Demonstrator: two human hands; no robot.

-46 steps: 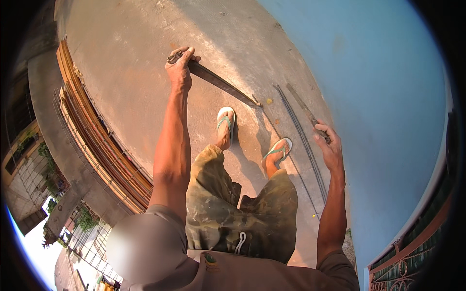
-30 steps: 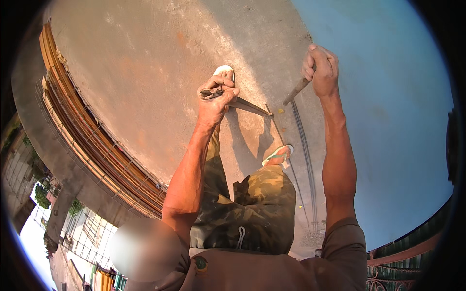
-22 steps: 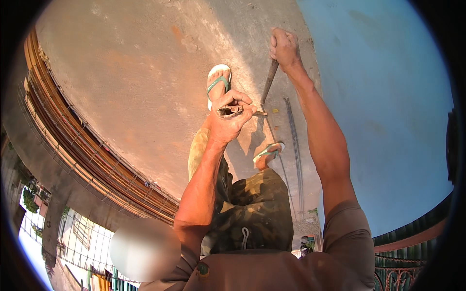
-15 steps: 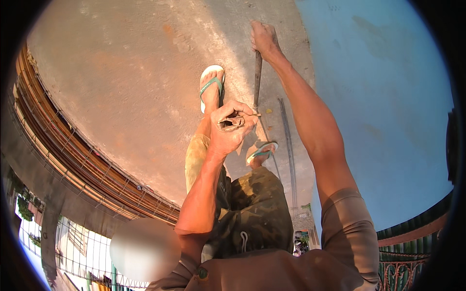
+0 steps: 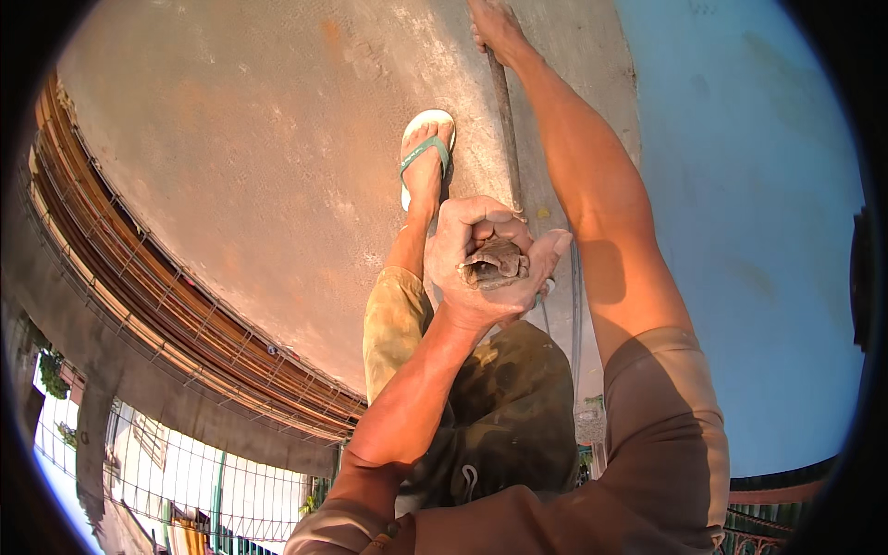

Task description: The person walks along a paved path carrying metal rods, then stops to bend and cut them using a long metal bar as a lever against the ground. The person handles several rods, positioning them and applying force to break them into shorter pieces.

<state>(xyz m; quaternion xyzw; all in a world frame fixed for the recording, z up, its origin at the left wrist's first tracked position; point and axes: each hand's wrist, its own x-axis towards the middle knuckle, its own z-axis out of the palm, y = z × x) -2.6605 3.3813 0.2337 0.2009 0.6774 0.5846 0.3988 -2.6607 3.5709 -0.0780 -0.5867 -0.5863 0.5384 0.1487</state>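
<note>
Left of the white flip-flop with a green strap (image 5: 428,153) lie long rust-brown bars (image 5: 199,310); right of it stands a smooth blue wall (image 5: 740,231). Below-right of it, the left hand (image 5: 488,264) curls around a worn brown hollow-ended handle (image 5: 495,261), hiding the rest. Above-right, the right hand (image 5: 498,30), cropped, closes around a long dark bar (image 5: 506,129).

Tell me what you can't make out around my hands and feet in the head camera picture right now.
In the head view:
- Right hand: partly cut off by the upper edge, as is any bar beyond its grip.
- Hollow-ended tool: seen end-on; most of its length is hidden behind the left hand.
- Right flip-flop: mostly hidden behind the left hand.
</note>
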